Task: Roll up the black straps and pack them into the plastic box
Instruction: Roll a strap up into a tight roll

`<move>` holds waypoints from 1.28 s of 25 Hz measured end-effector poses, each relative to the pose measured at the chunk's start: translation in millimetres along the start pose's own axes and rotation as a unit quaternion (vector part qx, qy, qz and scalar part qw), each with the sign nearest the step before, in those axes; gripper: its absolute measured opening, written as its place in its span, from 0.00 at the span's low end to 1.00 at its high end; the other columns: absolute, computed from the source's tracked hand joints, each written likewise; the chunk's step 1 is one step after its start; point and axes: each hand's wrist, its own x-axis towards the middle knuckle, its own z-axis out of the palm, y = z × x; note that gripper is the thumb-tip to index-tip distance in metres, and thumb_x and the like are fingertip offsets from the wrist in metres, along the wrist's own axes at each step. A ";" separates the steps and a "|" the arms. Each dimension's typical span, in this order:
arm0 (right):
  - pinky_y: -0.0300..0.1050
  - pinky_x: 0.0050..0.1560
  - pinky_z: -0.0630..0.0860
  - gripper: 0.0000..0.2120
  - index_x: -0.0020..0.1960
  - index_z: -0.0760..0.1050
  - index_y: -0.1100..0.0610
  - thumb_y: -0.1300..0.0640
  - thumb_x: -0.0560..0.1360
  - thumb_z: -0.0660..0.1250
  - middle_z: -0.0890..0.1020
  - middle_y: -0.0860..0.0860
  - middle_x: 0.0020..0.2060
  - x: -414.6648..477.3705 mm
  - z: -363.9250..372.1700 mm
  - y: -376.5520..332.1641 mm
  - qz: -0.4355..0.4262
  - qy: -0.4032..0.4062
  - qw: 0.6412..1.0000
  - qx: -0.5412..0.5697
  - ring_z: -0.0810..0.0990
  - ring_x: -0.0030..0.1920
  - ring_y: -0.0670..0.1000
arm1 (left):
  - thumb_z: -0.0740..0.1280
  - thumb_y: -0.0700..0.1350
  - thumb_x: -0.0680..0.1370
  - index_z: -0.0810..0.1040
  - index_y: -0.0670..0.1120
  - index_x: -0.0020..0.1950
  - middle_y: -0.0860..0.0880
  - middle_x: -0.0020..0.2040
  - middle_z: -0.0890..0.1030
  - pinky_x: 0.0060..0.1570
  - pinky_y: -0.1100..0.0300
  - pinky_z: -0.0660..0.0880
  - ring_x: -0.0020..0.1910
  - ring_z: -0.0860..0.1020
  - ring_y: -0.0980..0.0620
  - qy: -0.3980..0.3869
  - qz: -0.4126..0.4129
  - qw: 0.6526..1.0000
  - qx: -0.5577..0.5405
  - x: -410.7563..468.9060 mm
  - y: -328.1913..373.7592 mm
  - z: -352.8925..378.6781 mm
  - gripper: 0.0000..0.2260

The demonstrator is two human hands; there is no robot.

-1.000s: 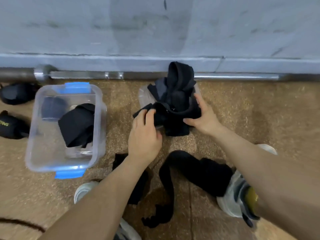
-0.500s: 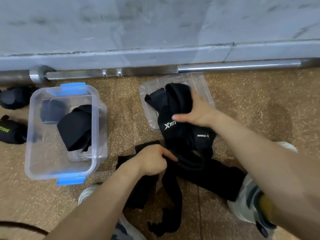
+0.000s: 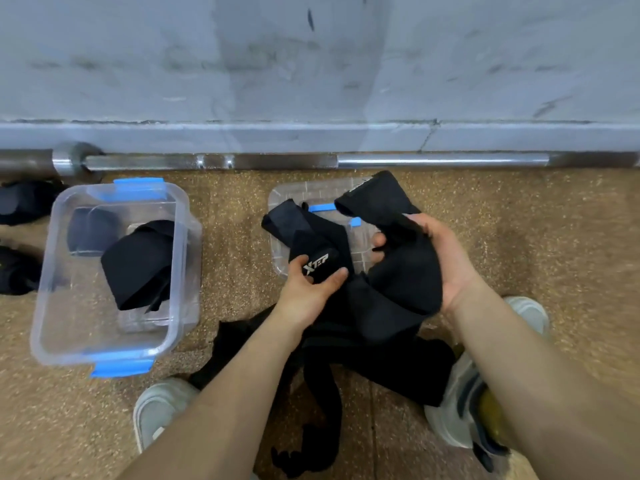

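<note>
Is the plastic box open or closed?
Open. The box is uncovered, a strap shows inside; its lid lies apart.

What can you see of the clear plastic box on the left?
The plastic box is clear, rectangular with rounded corners, and stands upright, lid off, on the speckled brown floor. A blue clip sits at its far end and another at its near end. Inside lie a loosely bundled black strap and a darker roll in the far left corner. The left hand and right hand hold other straps to its right, not touching it.
</note>
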 end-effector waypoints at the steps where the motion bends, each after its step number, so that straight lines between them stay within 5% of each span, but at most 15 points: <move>1: 0.46 0.42 0.76 0.15 0.45 0.80 0.60 0.49 0.73 0.64 0.78 0.55 0.37 -8.1 6.6 -3.7 -0.012 -0.006 1.000 0.005 0.78 0.36 0.54 | 0.75 0.51 0.73 0.59 0.50 0.76 0.53 0.53 0.78 0.50 0.55 0.77 0.47 0.79 0.53 -0.020 -0.006 1.000 0.000 -0.8 -1.7 3.3 0.36; 5: 0.52 0.56 0.76 0.27 0.56 0.81 0.59 0.36 0.76 0.62 0.82 0.57 0.44 -47.1 27.5 -18.0 -0.067 0.014 0.997 0.035 0.83 0.41 0.55 | 0.75 0.50 0.72 0.54 0.49 0.78 0.44 0.67 0.74 0.63 0.50 0.72 0.62 0.76 0.43 -0.012 0.000 0.973 0.230 -15.9 -18.8 13.0 0.41; 8: 0.52 0.52 0.81 0.26 0.59 0.81 0.55 0.34 0.75 0.64 0.86 0.55 0.48 -72.4 30.6 -18.8 -0.093 0.146 0.985 -0.017 0.86 0.46 0.56 | 0.75 0.49 0.73 0.68 0.43 0.69 0.48 0.59 0.78 0.56 0.56 0.75 0.53 0.78 0.48 0.036 -0.069 0.996 0.039 -24.9 -25.6 23.8 0.29; 11: 0.51 0.49 0.82 0.18 0.64 0.76 0.50 0.45 0.77 0.69 0.87 0.52 0.51 -85.6 15.0 -5.1 -0.132 0.241 0.958 -0.089 0.87 0.48 0.53 | 0.76 0.50 0.72 0.76 0.40 0.60 0.43 0.56 0.82 0.56 0.48 0.78 0.51 0.81 0.42 0.104 -0.125 0.979 -0.122 -18.4 -25.6 31.9 0.23; 16: 0.46 0.42 0.80 0.18 0.65 0.74 0.52 0.60 0.76 0.68 0.84 0.53 0.52 -97.5 5.7 3.2 -0.179 0.312 0.924 -0.131 0.84 0.45 0.51 | 0.68 0.41 0.79 0.74 0.43 0.68 0.47 0.61 0.78 0.61 0.53 0.71 0.59 0.75 0.48 0.139 0.013 0.983 -0.121 -44.1 13.6 12.1 0.17; 19: 0.53 0.47 0.82 0.15 0.60 0.78 0.58 0.57 0.74 0.70 0.86 0.57 0.49 -113.5 23.3 -11.6 -0.154 0.255 0.949 -0.100 0.85 0.48 0.58 | 0.64 0.39 0.81 0.78 0.44 0.61 0.49 0.58 0.79 0.63 0.51 0.71 0.59 0.76 0.49 0.097 0.120 0.984 -0.094 -89.2 68.2 -14.9 0.10; 23: 0.55 0.55 0.80 0.18 0.56 0.79 0.65 0.50 0.77 0.65 0.84 0.59 0.44 -154.0 62.3 -36.4 -0.125 0.080 0.989 -0.011 0.83 0.48 0.58 | 0.61 0.33 0.80 0.79 0.44 0.45 0.46 0.42 0.81 0.46 0.56 0.73 0.44 0.78 0.49 0.024 0.257 0.965 -0.055 -171.8 129.3 -52.2 0.11; 27: 0.59 0.56 0.78 0.15 0.56 0.79 0.66 0.58 0.79 0.60 0.85 0.59 0.54 -195.4 105.4 -52.7 -0.134 -0.014 0.989 -0.062 0.84 0.56 0.62 | 0.59 0.30 0.79 0.77 0.44 0.42 0.48 0.37 0.80 0.38 0.61 0.70 0.36 0.76 0.52 0.000 0.355 0.934 0.035 -255.0 173.7 -80.2 0.13; 32: 0.57 0.64 0.75 0.22 0.61 0.79 0.64 0.62 0.67 0.67 0.83 0.61 0.57 -239.3 159.6 -71.5 -0.152 -0.071 0.969 -0.181 0.81 0.57 0.60 | 0.59 0.30 0.80 0.79 0.46 0.50 0.49 0.48 0.84 0.52 0.62 0.73 0.46 0.79 0.55 0.073 0.433 0.884 0.163 -314.1 187.5 -87.5 0.14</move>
